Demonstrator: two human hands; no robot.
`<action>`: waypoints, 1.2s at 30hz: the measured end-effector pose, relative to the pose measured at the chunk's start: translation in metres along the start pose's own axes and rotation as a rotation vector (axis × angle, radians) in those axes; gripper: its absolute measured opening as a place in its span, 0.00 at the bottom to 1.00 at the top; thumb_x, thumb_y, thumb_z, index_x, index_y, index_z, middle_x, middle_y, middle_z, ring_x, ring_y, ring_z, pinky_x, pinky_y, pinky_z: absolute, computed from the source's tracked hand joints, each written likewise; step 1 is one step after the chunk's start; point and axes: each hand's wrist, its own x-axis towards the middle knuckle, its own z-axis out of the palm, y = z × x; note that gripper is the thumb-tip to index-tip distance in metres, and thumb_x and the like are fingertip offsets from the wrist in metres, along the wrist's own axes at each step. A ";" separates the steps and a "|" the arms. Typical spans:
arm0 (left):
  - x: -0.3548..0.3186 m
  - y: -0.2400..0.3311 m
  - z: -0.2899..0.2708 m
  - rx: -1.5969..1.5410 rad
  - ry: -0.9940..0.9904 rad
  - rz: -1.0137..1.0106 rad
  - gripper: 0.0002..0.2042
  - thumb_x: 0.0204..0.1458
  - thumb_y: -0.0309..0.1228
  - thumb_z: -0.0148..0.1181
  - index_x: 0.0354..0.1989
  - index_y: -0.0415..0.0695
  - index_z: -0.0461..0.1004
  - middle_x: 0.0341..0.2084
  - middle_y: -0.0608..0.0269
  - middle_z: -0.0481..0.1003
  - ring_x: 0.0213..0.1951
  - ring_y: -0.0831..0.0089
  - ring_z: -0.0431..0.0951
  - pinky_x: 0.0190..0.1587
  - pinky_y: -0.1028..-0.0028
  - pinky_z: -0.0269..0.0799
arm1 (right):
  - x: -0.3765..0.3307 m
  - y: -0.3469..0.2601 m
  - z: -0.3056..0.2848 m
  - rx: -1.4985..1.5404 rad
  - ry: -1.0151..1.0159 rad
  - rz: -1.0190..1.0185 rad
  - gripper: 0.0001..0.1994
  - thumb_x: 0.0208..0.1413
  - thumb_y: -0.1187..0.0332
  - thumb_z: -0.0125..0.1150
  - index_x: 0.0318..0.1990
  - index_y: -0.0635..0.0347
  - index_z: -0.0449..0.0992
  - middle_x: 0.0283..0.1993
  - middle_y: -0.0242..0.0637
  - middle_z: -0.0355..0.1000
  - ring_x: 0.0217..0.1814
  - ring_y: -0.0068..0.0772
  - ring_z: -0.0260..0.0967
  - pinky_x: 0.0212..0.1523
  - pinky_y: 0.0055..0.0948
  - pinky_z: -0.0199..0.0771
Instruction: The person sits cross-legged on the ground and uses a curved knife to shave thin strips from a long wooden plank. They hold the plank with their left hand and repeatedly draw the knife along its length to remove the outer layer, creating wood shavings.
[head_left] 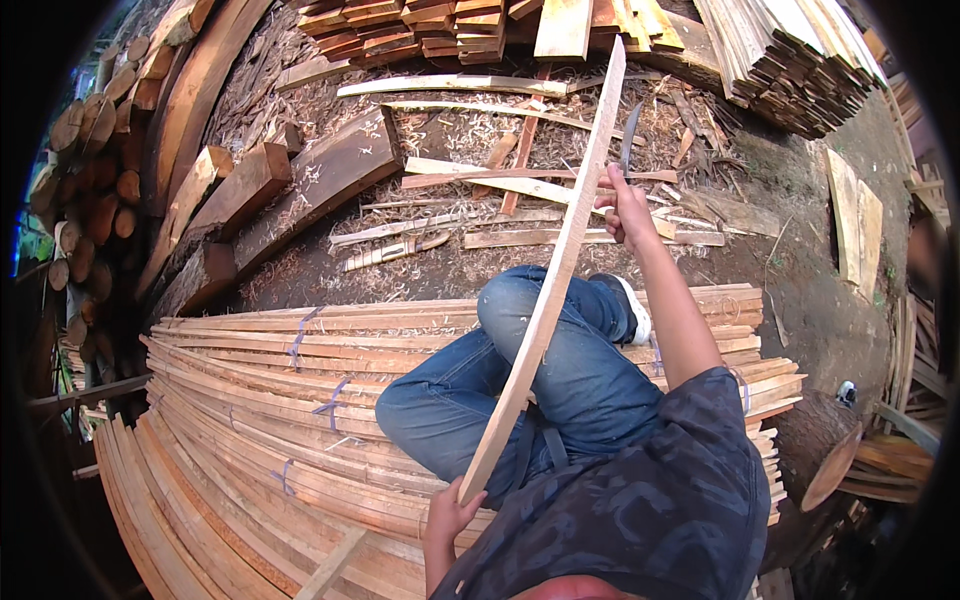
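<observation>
A long, narrow wooden slat [545, 310] slants across my lap, its far end raised past my knees. My left hand [452, 518] is wrapped around the slat's near end, by my hip. Farther up, my right hand [628, 212] has its fingers curled against the slat's right edge, with one finger pointing outward. Just past that finger shows a grey, curved knife blade [631, 135]; its handle cannot be made out, and whether it lies on the ground is unclear. My crossed legs in blue jeans rest on bundled wooden slats [330, 400].
Purple ties [333, 403] bind some slat bundles. Offcuts [520, 185] and shavings litter the ground ahead. Thick timbers [320, 175] and stacked logs [100, 200] stand left. Sawn-board stacks [400, 30] are at the far side and another board stack [790, 70] far right. A log [815, 440] lies right.
</observation>
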 end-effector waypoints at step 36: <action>-0.123 0.224 -0.141 0.205 0.774 1.635 0.21 0.50 0.57 0.55 0.42 0.55 0.78 0.34 0.79 0.79 0.35 0.68 0.79 0.41 0.62 0.75 | -0.122 0.034 0.035 0.385 -0.179 0.041 0.15 0.60 0.50 0.58 0.34 0.50 0.70 0.16 0.21 0.62 0.11 0.11 0.55 0.13 0.14 0.63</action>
